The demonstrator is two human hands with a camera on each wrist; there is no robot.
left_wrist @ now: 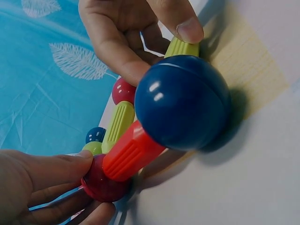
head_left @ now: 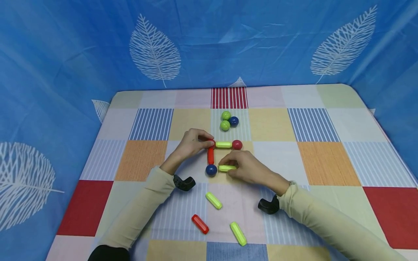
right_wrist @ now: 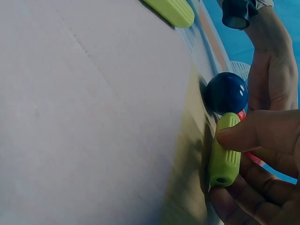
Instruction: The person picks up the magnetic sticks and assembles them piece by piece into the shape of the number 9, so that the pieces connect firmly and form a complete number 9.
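Nearest the head camera are your own sleeves, the left sleeve [head_left: 138, 210] coming in between seven and eight o'clock, the right sleeve [head_left: 326, 219] at four. Your left hand [head_left: 192, 143] pinches the corner red ball [left_wrist: 107, 183] between thumb and fingers, parted by about the ball's width. From that ball a joined lime rod [head_left: 223, 145] runs to three o'clock, ending at the far red ball [head_left: 237, 145]; a joined red rod [head_left: 210, 156] runs to six o'clock, ending at the lower blue ball [head_left: 211, 170].

Your right hand [head_left: 248, 166] has thumb and fingers closed on the held lime rod [right_wrist: 225, 157], at three o'clock of the lower blue ball. I can't tell whether the two touch. You seem to be attaching that rod; the next move calls for squaring its end to the ball while your left hand steadies the corner.

No container shows: the pieces rest directly on the patchwork cloth [head_left: 320, 163]. Off the lower blue ball, a loose lime rod [head_left: 213, 200] lies at six o'clock, a loose red rod [head_left: 200, 224] at half past six, another lime rod [head_left: 238, 233] at five. Off the corner, two lime balls [head_left: 225, 125] and the upper blue ball [head_left: 233, 121] cluster at one o'clock.
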